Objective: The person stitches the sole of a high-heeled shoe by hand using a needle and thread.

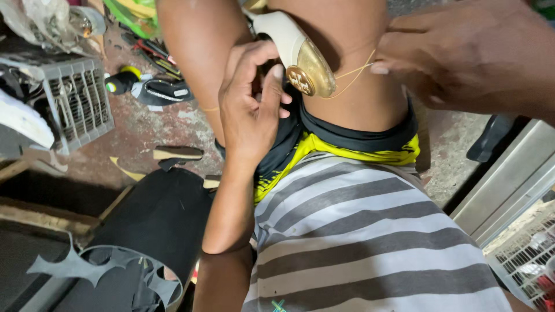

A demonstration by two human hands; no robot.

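The left hand [252, 101] curled round the near end of a cream shoe [289, 43] wedged between the person's bare knees, fingers bent against its gold heel plate [311, 72]; the grip looked firm, though the thumb side was hidden behind the hand itself; the shoe's far end ran out of view behind the left knee. The right hand [462, 55] sat at the right, closed in a pinch on a thin yellow thread [354, 72] that ran across the knee to the gold plate; its fingertips were blurred and its wrist cut off by the right edge. A grey striped shirt [358, 231] filled the near middle; at the left lay a black sheet [156, 222] and a grey crate [81, 101], its contents too cluttered to make out.
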